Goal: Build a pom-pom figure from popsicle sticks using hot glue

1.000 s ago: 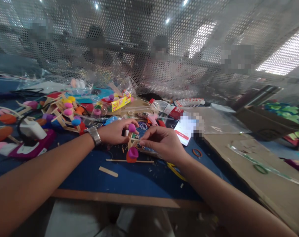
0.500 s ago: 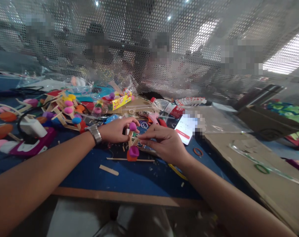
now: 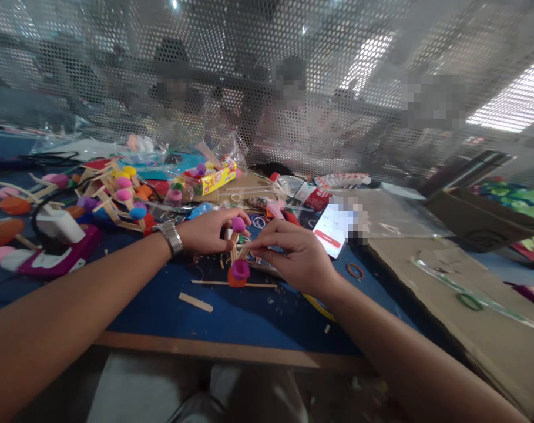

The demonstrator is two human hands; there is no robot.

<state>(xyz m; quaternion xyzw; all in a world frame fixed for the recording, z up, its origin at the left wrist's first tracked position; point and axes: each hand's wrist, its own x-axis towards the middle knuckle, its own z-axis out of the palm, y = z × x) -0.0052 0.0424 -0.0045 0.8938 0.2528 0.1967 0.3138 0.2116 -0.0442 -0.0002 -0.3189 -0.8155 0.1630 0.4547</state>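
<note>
My left hand, with a metal watch on the wrist, is closed round a small craft of wooden sticks that carries a pink-purple ball at the top and another lower down over an orange one. My right hand pinches the same stick frame from the right with thumb and forefinger. The craft stands just above the blue table, over a thin wooden skewer. A flat ice-cream stick lies loose in front of it.
Finished stick-and-ball models pile up at the left, next to a white charger on a pink case. A phone, rubber bands, a yellow box and cardboard lie around. Other people sit behind a perforated screen.
Both hands stay on the stick craft with only slight finger shifts; the view has drifted a little.
</note>
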